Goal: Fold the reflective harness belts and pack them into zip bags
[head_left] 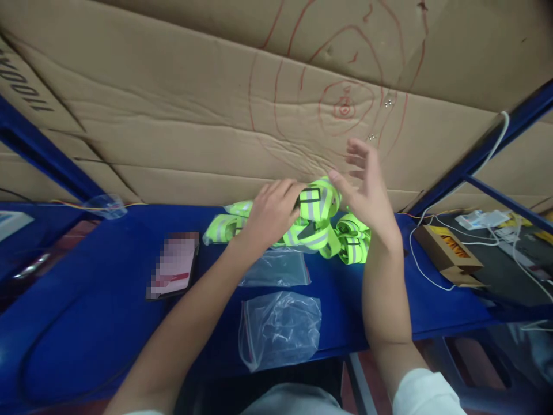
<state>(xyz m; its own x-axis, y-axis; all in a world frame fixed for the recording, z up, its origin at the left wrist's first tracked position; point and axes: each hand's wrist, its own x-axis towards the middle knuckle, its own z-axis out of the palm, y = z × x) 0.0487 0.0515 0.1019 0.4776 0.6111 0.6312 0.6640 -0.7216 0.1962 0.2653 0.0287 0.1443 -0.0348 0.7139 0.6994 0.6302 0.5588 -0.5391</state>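
A bundle of fluorescent yellow-green reflective straps [317, 210] with grey stripes and black buckles lies at the back of the blue table. My left hand [274, 210] is curled over the bundle from the left, its fingertips gripping beside a black buckle. To the right, my right hand [367, 193] is raised with its fingers apart, the thumb close to the top roll; whether it touches cannot be made out. Below that hand sits another rolled strap [354, 239]. Two clear zip bags lie in front: a flat one [279, 268] and a crumpled one [280, 328] nearer me.
A phone [175, 265] lies left of the straps, and a clear plastic cup [110, 206] stands behind it. Cardboard [185, 115] with red drawn rings walls the back. An open small box [449, 253] and white cables [412, 253] are at right, beside blue frame bars [479, 153].
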